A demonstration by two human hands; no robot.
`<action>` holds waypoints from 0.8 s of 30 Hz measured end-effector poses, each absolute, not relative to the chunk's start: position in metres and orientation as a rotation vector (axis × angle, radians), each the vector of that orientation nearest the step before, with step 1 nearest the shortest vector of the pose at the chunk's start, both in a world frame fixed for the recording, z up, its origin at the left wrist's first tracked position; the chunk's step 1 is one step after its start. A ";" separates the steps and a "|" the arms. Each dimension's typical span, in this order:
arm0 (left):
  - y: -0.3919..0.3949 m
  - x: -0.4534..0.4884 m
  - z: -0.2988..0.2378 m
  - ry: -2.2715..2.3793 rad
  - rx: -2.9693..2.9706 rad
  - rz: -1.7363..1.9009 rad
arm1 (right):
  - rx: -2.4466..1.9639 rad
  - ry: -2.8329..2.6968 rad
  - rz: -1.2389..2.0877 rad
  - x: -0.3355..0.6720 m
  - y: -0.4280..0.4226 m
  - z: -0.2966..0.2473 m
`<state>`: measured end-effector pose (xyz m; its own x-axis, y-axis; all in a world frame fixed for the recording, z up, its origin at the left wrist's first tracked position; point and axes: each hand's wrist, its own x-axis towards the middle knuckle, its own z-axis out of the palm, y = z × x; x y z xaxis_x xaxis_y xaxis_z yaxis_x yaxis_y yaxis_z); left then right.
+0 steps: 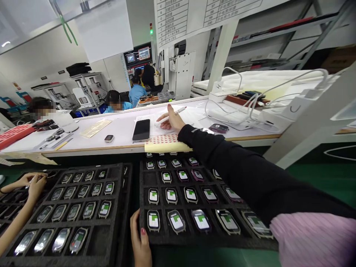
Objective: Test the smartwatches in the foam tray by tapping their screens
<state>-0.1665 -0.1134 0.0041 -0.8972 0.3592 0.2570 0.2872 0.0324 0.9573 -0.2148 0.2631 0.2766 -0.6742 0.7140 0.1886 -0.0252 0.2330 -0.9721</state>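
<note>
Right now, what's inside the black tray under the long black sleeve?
The black tray holds small watch screens, one per pocket. The sleeve covers the right-hand pockets, so what they hold is hidden. The left hand touches the tray's front edge.

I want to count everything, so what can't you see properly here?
Head view:
- Watches under the black sleeve: hidden in the right tray.
- Chart writing: too small.
- Left hand: cut off by the bottom edge.
- What the pen in the right hand writes: covered by the hand.
</note>
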 end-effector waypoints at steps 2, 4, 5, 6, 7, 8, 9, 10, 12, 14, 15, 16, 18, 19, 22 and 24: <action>-0.115 -0.169 0.000 2.202 0.707 2.005 | -0.616 -1.854 1.555 -0.212 0.263 0.274; -0.116 -0.170 -0.003 2.189 0.706 1.985 | -0.598 -1.856 1.576 -0.210 0.261 0.273; -0.115 -0.169 -0.003 2.194 0.695 1.995 | -0.590 -1.862 1.571 -0.209 0.260 0.273; -0.113 -0.168 -0.002 2.205 0.678 2.016 | -0.585 -1.867 1.557 -0.209 0.259 0.272; -0.111 -0.166 -0.001 2.218 0.660 2.041 | -0.583 -1.867 1.534 -0.209 0.258 0.272; -0.109 -0.165 0.000 2.231 0.640 2.066 | -0.584 -1.862 1.505 -0.209 0.258 0.271; -0.107 -0.163 0.002 2.241 0.622 2.088 | -0.590 -1.853 1.470 -0.209 0.257 0.270; -0.105 -0.162 0.003 2.248 0.609 2.103 | -0.600 -1.840 1.432 -0.208 0.257 0.270; -0.103 -0.160 0.006 2.246 0.598 2.113 | -0.625 -1.807 1.357 -0.208 0.258 0.269; -0.103 -0.160 0.008 2.238 0.606 2.102 | -0.650 -1.760 1.299 -0.206 0.260 0.269; -0.104 -0.160 0.008 2.237 0.610 2.097 | -0.662 -1.723 1.278 -0.206 0.262 0.270; -0.104 -0.161 0.009 2.239 0.613 2.094 | -0.674 -1.678 1.260 -0.205 0.265 0.271; -0.105 -0.162 0.009 2.247 0.608 2.097 | -0.694 -1.570 1.235 -0.204 0.270 0.273; -0.106 -0.163 0.008 2.243 0.606 2.095 | -0.700 -1.514 1.227 -0.203 0.273 0.274; -0.108 -0.165 0.006 2.206 0.599 2.069 | -0.697 -1.381 1.224 -0.202 0.283 0.276; -0.109 -0.166 0.006 2.195 0.578 2.063 | -0.682 -1.335 1.232 -0.201 0.288 0.276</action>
